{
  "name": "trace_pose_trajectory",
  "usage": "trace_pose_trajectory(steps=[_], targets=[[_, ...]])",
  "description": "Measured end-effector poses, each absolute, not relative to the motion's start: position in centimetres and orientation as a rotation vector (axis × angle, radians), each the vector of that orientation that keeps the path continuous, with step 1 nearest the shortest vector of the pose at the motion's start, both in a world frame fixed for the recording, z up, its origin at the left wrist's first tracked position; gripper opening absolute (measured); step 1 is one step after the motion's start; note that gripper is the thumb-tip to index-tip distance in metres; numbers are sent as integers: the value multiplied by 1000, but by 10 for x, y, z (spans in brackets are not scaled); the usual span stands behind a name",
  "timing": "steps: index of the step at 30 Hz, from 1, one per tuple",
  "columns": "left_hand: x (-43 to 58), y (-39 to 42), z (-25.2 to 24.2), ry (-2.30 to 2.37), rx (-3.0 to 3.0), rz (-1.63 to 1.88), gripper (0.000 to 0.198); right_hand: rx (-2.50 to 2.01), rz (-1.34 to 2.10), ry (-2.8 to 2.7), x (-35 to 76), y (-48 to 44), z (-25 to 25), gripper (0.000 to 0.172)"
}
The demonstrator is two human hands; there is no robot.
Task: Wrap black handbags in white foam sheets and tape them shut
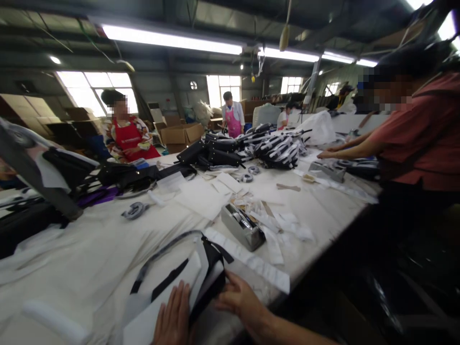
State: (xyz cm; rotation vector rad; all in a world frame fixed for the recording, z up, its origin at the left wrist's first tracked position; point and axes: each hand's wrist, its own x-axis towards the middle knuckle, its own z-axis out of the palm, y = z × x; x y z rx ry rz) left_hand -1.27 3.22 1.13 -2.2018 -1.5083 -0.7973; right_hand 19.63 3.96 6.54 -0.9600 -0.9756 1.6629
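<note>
A black bag [207,298] lies on the white-covered table close to me, with its strap [153,261] looped out to the left. White sheet material [143,318] covers part of the bag. My left hand [174,309] rests flat on this white sheet, fingers stretched out and side by side. At the bag's right side, my right hand [240,299] has curled fingers, with thumb and forefinger at the black edge. Its fingertips are partly hidden there. Just beyond the bag sits a grey tape dispenser [242,227], beside a long strip of white labels [258,263].
Rolled grey straps [135,211] and paper sheets [201,196] lie farther back. Black bags [223,153] are piled mid-table. A co-worker in a red shirt [420,139] handles things at right; another in a red apron [131,141] stands across. A slanted post [36,172] rises at left.
</note>
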Motion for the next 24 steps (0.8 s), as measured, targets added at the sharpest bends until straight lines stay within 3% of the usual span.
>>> trace_pose_trajectory(steps=[2,6,10,16,24], targets=[[-17,29,21,-1538,-2230,-782,71,-1003,1544,-1253,211,41,63,60],[-21,26,43,-1612,-2254,-843,69,-1179,723,-1918,261,57,50,31],[-23,25,53,-1689,-2217,-903,70,-1454,215,-2155,304,86,29,32],[-24,25,56,-1732,-2174,-938,71,-1520,160,-2210,317,103,15,14],[-23,23,62,-1764,-2170,-934,72,-1534,215,-2259,316,115,24,9]])
